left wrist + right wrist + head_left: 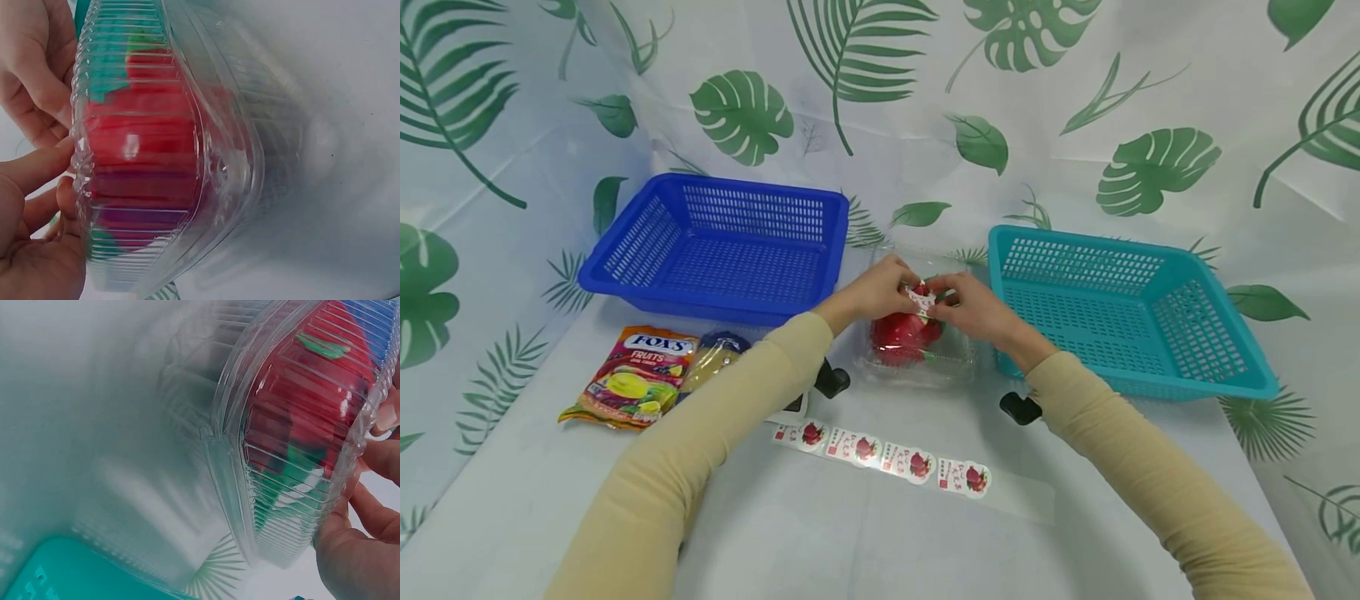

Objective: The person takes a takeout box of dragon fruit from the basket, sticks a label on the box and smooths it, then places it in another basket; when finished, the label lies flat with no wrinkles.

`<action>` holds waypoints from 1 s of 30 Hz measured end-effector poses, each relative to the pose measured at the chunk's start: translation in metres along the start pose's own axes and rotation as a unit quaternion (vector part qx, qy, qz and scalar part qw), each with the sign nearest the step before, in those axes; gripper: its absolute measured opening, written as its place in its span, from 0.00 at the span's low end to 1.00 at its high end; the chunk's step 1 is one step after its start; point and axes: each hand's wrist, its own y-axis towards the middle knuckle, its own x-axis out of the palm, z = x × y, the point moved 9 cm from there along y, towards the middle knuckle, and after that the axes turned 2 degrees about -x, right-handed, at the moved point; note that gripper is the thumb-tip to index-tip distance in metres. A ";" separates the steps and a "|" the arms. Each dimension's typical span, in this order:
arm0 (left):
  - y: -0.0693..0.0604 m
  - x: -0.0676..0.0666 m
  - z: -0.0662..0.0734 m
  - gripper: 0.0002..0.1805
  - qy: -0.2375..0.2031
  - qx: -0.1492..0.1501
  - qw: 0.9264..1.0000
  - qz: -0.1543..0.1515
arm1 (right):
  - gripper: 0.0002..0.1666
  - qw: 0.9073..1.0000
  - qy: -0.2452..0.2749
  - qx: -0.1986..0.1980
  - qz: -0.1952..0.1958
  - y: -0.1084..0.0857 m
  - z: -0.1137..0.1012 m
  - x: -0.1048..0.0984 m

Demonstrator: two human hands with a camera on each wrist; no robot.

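A clear plastic container [958, 367] with red fruit [904, 335] inside stands between two baskets. My left hand [883, 287] and my right hand [977, 310] meet over its lid, pinching a small white-and-red sticker [922, 302] from either side. In the left wrist view, fingers of my left hand [40, 231] touch the ribbed edge of the container [144, 187]. The right wrist view has my right hand [362, 537] against the other end of the container [300, 437]; the sticker is hidden there.
A blue basket [737, 312] stands at the left and a teal basket [1195, 390] at the right. A candy bag [636, 379] and another package [711, 360] lie front left. A sticker strip [887, 457] lies in front, with black clips [832, 380] [1021, 408] behind it.
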 end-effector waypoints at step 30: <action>0.003 -0.001 0.001 0.22 0.040 0.001 0.999 0.019 | 0.29 0.999 -0.037 0.006 0.003 0.001 -0.001 0.000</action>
